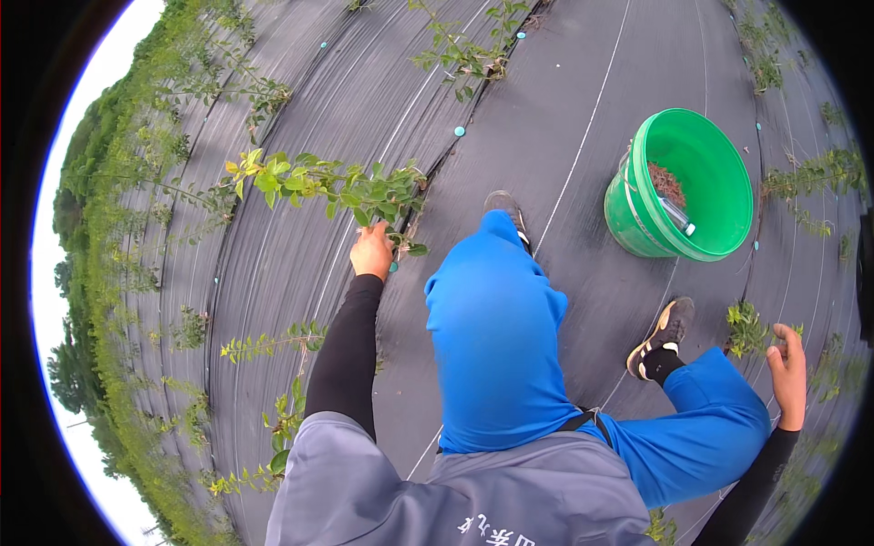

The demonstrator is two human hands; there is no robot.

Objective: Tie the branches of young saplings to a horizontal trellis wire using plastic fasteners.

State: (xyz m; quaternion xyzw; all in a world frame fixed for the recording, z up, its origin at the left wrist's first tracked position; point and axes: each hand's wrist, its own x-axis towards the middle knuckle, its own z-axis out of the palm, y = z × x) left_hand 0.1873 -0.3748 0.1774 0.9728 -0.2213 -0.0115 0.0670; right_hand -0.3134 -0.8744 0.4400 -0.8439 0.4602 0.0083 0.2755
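Note:
My left hand [373,251] reaches in at the base of a leafy green shrub [328,183], its fingers curled among the lower leaves. Whether they pinch a stem there cannot be made out. The shrub leans left over black woven ground cover [410,327], its tip yellowish. Far to the right, my right hand [789,375] hangs with fingers apart and nothing in it, beside a small leafy plant [745,329]. A green plastic bucket [625,211] stands beyond my feet. Inside it lie brown, twig-like pieces [665,183] and what looks like a clear bottle [676,216].
Rows of young plants run along both sides, including one shrub [471,61] ahead. Round turquoise pegs [459,131] pin the ground cover's seams. My shoes [662,334] stand on the strip between rows. Dense greenery [95,259] lines the far left.

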